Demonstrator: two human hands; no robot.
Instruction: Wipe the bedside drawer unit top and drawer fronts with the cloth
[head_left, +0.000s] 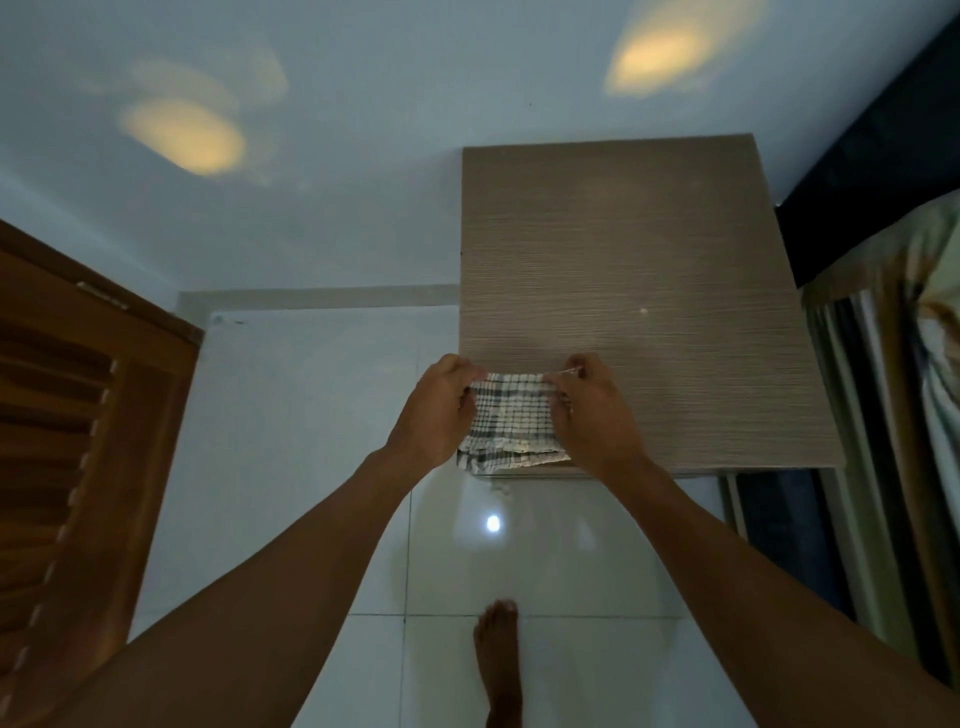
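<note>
The bedside drawer unit (639, 270) has a pale wood-grain top and stands against the wall; I look straight down on it. A checked white and dark cloth (511, 415) hangs between my hands above the unit's front left corner. My left hand (441, 410) pinches the cloth's upper left corner. My right hand (592, 410) pinches its upper right corner. The cloth's lower edge drapes past the unit's front edge. The drawer fronts are hidden from this angle.
A brown louvred wooden door (78, 415) stands at the left. A bed with striped bedding (893, 364) borders the unit on the right. Glossy white floor tiles (311, 415) lie in front, with my bare foot (498, 660) on them.
</note>
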